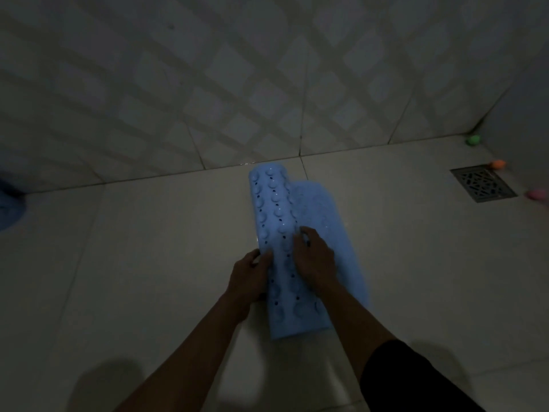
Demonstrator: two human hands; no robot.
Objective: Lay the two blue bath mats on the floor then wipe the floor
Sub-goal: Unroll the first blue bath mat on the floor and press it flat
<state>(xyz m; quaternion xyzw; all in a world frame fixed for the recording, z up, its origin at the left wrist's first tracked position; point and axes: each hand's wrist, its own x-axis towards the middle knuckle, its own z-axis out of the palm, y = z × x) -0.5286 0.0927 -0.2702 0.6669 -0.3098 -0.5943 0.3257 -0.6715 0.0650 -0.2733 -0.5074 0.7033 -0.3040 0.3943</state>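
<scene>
A blue bath mat (274, 203) lies partly rolled on the tiled floor, its suction cups and small holes facing up on the roll. An unrolled part (320, 209) lies flat to the right of the roll. My left hand (249, 275) grips the roll's left edge near its middle. My right hand (315, 257) rests on top of the roll, fingers curled over its right side. A second blue object (9, 203), possibly the other mat, shows only partly at the far left edge.
The tiled wall (208, 99) meets the floor just beyond the mat. A metal floor drain (482, 184) sits at the right, with small green (473, 140), orange (498, 164) and pink (536, 194) objects around it. The room is dim.
</scene>
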